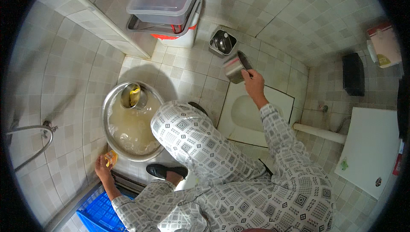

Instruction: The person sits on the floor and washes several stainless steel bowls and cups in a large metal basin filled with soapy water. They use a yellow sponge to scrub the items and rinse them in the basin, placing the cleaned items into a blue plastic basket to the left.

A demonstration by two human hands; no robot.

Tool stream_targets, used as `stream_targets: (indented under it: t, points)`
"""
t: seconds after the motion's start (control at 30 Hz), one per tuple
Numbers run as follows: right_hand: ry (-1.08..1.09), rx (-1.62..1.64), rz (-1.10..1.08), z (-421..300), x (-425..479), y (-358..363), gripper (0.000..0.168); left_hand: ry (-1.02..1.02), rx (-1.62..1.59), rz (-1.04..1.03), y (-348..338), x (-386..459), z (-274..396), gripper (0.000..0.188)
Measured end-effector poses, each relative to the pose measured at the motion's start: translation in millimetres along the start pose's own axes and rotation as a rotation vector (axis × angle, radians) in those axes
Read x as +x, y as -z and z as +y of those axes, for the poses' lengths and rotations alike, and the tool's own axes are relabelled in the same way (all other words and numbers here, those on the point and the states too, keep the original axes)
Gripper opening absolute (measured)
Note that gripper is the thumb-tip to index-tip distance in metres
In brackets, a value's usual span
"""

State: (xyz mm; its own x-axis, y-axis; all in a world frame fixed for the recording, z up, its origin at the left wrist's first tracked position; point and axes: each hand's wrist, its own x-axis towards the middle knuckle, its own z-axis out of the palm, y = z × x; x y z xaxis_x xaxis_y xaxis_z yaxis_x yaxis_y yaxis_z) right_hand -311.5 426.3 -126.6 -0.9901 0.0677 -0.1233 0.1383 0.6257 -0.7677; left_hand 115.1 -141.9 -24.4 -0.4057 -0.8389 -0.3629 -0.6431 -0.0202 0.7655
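Note:
Beside the wall, my left hand (103, 169) grips a small yellow-orange packet (111, 158) next to the basin's rim. A wide metal basin (105, 121) full of cloudy, slightly foamy water stands in front of me on the left. Inside it sits a round metal cup (125, 101) with a crumpled yellow item (135, 96), perhaps a wrapper or a sponge. Out to the right, my right hand (255, 86) holds a metal container (233, 71) with a reddish stripe by its edge. This container is tilted above the edge of the squat toilet (250, 113).
A square bin (221, 51) with dark items stands near the back wall. Left of it are stacked plastic tubs (160, 4) and trays. A blue plastic crate (102, 211) lies near my left arm. A white cistern (368, 148) and a pipe (320, 132) are on the right.

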Motion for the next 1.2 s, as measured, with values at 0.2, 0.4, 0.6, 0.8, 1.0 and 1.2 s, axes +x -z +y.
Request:
stream_targets:
  t: [0.2,0.4,0.6,0.8,1.0,1.2]
  points:
    - [0.220,-0.468,0.198,135,95,-24,0.031,-0.067,0.164,-0.088,-22,24,-30,0.040]
    - [0.094,-0.638,0.051,112,130,-73,0.027,0.076,0.146,0.025,-15,0,-21,0.039]
    - [-0.072,-0.511,0.048,110,142,-99,0.027,-0.042,0.232,-0.038,-14,-1,-30,0.043]
    - [-0.130,-0.491,0.013,105,143,-107,0.027,0.105,0.223,-0.029,-21,-1,-21,0.040]
    - [-0.068,-0.415,-0.023,98,142,-110,0.030,0.059,0.178,-0.039,-27,-4,-17,0.040]
    - [-0.076,-0.330,-0.138,95,151,-109,0.048,0.070,0.222,-0.074,-26,3,-21,0.042]
